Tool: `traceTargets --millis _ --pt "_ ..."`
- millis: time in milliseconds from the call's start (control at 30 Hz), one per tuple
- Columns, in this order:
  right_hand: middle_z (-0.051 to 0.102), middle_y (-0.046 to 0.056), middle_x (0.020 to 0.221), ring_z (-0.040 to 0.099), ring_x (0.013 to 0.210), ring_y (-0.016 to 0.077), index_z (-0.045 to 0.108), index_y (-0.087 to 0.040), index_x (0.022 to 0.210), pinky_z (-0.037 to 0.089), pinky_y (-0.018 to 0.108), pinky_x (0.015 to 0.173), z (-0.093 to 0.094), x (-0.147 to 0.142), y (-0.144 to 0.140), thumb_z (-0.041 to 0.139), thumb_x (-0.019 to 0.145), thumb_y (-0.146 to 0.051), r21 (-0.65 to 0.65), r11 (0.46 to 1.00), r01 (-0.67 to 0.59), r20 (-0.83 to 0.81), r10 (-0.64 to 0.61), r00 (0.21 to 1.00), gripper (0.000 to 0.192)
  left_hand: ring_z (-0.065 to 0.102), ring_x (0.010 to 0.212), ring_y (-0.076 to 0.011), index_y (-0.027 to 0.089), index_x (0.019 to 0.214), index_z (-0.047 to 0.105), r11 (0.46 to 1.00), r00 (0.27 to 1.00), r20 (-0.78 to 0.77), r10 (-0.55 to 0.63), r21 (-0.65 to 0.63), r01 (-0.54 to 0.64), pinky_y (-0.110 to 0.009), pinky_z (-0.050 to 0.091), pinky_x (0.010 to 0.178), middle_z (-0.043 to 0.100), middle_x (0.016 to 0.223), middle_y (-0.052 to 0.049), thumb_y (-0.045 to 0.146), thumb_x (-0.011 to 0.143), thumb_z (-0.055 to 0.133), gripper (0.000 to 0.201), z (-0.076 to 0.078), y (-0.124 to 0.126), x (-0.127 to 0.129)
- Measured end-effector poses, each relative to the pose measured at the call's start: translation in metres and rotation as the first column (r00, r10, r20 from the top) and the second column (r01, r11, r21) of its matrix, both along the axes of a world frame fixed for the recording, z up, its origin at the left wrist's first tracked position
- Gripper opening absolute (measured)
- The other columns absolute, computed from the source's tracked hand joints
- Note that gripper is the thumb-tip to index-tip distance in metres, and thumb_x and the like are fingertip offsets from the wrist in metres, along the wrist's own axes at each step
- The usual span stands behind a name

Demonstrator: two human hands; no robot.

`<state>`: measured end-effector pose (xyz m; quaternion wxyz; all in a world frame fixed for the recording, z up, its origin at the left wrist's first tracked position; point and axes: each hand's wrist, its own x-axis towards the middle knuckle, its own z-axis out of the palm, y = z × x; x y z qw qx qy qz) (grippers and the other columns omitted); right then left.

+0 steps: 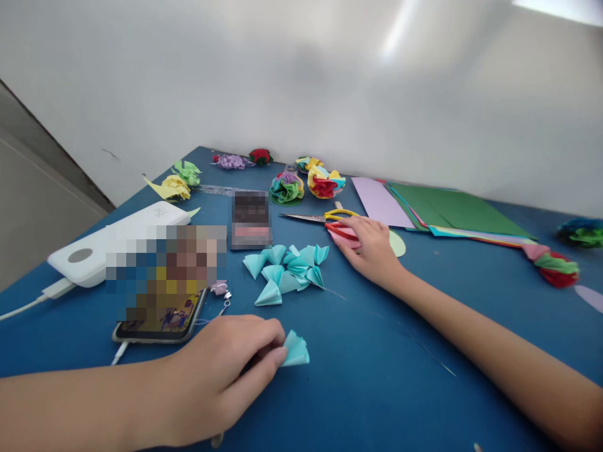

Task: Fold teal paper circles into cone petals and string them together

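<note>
My left hand [235, 364] pinches a folded turquoise paper petal [296, 349] between thumb and fingers, low over the table. Several similar cone-shaped turquoise paper petals [287, 274] lie in a loose cluster beyond it. Toward the back, my right hand [370, 248] closes around the red handle of a pair of scissors [313, 218]. The scissors' blades point left and their other handle is yellow. Under this hand show a pink paper piece [346, 236] and a pale green paper piece [397, 243]; the fingers partly hide the red handle.
A phone [164, 314] on a cable and a white power bank [117, 242] lie at left. Behind are a small dark-screened item [251, 220], a clear ruler [221, 189] and crinkled paper flowers [287, 187]. Coloured sheets [461, 207] are stacked at right; another flower [557, 269] lies nearby.
</note>
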<state>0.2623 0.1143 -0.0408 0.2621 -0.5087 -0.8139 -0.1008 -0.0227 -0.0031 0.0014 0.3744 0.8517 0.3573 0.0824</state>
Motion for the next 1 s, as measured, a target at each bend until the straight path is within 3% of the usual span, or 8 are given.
traceTargets --millis 400,600,1000 --pt "0.056 0.004 0.120 0.044 0.117 0.0233 0.048 -0.024 0.118 0.026 0.044 0.097 0.0044 -0.0005 -0.0038 0.040 0.085 -0.021 -0.004 0.994 -0.113 0.025 0.113 0.993 0.034 0.046 0.066 -0.0123 0.020 0.083 0.046 1.000 1.000 -0.015 0.009 0.002 -0.009 -0.024 0.032 0.061 0.052 0.076 0.000 0.030 0.093 0.029 0.023 0.0020 0.0001 0.0021" --pt "0.056 0.005 0.120 0.046 0.115 0.0252 0.048 -0.025 0.117 0.027 0.045 0.096 0.0040 -0.0008 -0.0028 0.047 0.084 -0.031 -0.007 0.994 -0.106 0.015 0.106 0.994 0.034 0.047 0.067 -0.0128 0.019 0.085 0.047 1.000 1.000 -0.015 0.002 0.005 -0.002 -0.025 0.032 0.061 0.053 0.077 0.000 0.029 0.093 0.029 0.022 0.0028 0.0020 0.0024" --pt "0.057 0.004 0.118 0.046 0.114 0.0224 0.048 -0.025 0.117 0.029 0.042 0.095 0.0039 -0.0013 -0.0031 0.041 0.086 -0.023 -0.010 0.994 -0.108 0.012 0.109 0.994 0.032 0.047 0.068 -0.0119 0.020 0.086 0.047 1.000 1.000 -0.005 0.003 0.008 -0.003 -0.024 0.033 0.063 0.053 0.078 0.001 0.029 0.093 0.030 0.021 0.0006 -0.0007 -0.0002"
